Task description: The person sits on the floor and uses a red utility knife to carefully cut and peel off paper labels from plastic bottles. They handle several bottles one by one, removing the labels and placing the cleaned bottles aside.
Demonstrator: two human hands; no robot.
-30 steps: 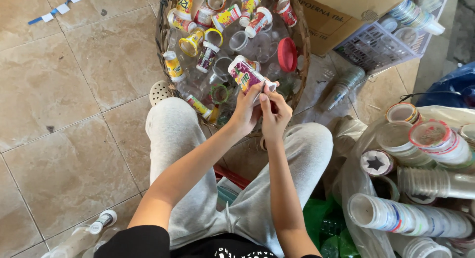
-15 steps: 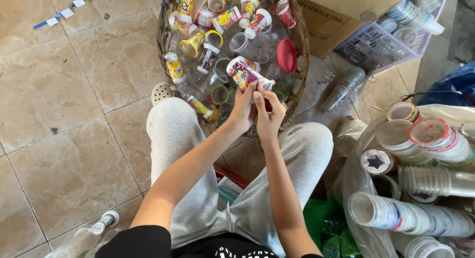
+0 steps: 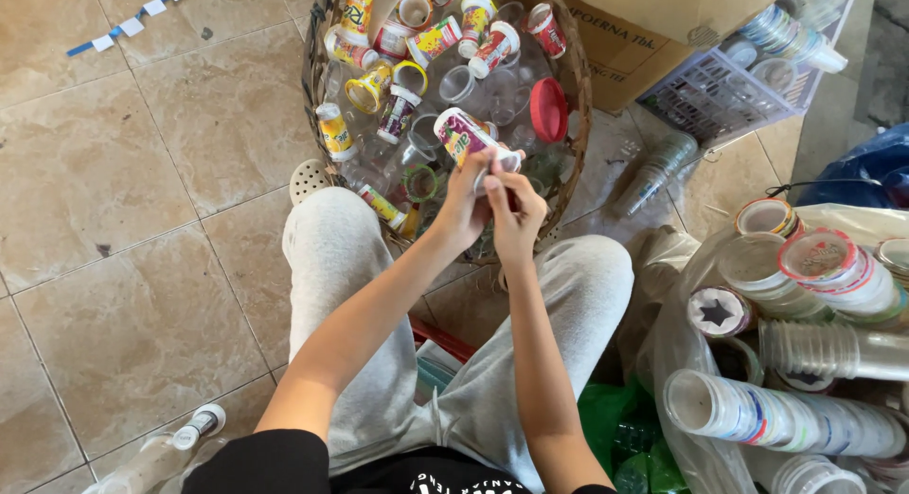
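Observation:
My left hand [image 3: 464, 205] holds a plastic cup [image 3: 469, 137] with a pink and yellow printed label, tilted on its side above my knees. My right hand [image 3: 516, 210] is pinched at the cup's mouth, fingers on its rim or lid. Both hands meet just in front of a round wicker basket [image 3: 317, 77] filled with several used plastic cups, some clear, some with coloured labels, and a red lid [image 3: 547, 108].
A clear plastic bag [image 3: 682, 342] at the right holds stacks of nested cups [image 3: 757, 413]. A cardboard box [image 3: 644, 30] and a white plastic crate [image 3: 710, 91] stand behind. A clear bottle [image 3: 156, 456] lies on the tiled floor at lower left.
Both hands and the cup have stayed above my knees. The cup has tilted slightly and my right fingers have shifted at its rim.

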